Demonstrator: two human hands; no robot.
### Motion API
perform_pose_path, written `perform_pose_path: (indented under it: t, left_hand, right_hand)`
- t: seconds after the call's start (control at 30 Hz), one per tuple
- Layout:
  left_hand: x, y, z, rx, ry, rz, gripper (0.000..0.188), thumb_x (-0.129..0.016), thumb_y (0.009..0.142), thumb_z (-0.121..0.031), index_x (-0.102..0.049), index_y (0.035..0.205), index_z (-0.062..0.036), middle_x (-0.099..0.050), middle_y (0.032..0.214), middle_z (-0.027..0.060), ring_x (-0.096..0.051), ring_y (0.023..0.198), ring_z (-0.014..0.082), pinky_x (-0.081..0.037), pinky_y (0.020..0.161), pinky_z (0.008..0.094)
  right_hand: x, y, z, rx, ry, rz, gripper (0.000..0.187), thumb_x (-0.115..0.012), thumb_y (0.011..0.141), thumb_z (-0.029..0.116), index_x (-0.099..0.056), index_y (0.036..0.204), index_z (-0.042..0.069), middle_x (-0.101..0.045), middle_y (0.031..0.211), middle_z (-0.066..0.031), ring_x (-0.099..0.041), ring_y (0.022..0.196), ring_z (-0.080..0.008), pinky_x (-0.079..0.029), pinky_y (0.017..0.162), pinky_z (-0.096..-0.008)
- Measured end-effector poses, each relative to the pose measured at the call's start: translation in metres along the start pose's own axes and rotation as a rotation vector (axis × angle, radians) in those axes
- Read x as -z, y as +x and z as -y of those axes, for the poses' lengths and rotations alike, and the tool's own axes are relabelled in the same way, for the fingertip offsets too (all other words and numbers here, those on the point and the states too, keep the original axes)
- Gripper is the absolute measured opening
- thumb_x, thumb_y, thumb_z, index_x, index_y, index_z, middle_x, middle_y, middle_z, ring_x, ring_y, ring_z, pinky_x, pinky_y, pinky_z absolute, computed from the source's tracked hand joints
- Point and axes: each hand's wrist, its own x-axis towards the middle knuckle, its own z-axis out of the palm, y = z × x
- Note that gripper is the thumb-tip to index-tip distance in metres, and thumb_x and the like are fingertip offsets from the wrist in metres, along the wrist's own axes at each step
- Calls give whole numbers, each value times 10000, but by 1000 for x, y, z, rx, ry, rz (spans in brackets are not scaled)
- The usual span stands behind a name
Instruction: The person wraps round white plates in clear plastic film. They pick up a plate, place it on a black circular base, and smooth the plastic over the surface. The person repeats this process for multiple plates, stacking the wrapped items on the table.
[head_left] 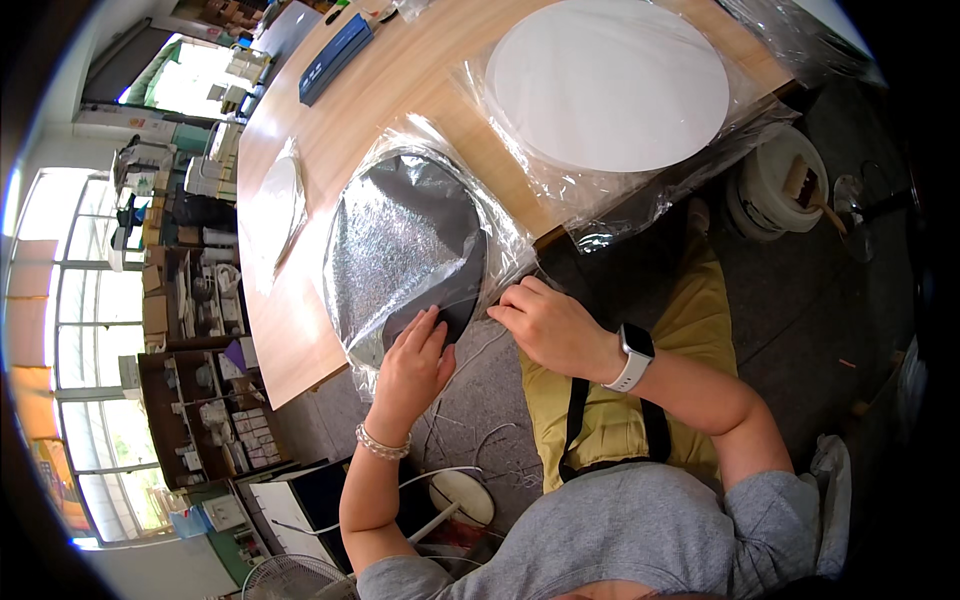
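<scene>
A round dark disc (455, 215) lies at the table's near edge under shiny, wrinkled clear plastic film (385, 240) that reaches past its rim. My left hand (415, 355) rests on the disc's near edge, fingers stretched out over the film. To the right, my right hand (545, 320) is closed in a pinch at the film's loose corner, just off the table edge. Its fingertips partly hide the bit of film they grip. Farther right, a large white disc (610, 85) sits on more clear film.
A blue box (336, 60) lies toward the table's far side, and a thin white round piece (275, 215) near its left edge. A white bucket (770, 190) with a brush stands on the floor at right. Below left are a fan (295, 580) and loose cords.
</scene>
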Motion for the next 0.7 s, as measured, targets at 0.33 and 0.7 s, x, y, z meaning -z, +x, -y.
perform_pose_path:
  t: [0.33, 0.7]
  left_hand:
    - [0, 0, 1, -8, 5, 27, 277, -626, 779, -99, -604, 1016, 44, -559, 1172, 188, -557, 1083, 329, -481, 884, 380]
    - [-6, 3, -8, 133, 24, 40, 442, -629, 723, -56, -480, 1130, 31, -561, 1137, 212, -578, 1024, 349, -501, 841, 390]
  right_hand:
    - [-1, 0, -1, 1, 4, 8, 275, -574, 722, 33, -633, 986, -18, -562, 878, -79, -522, 853, -232, -464, 771, -298]
    - [1, -1, 0, 10, 15, 9, 275, -580, 718, 29, -628, 984, -24, -564, 877, -86, -525, 846, -232, -462, 775, -300]
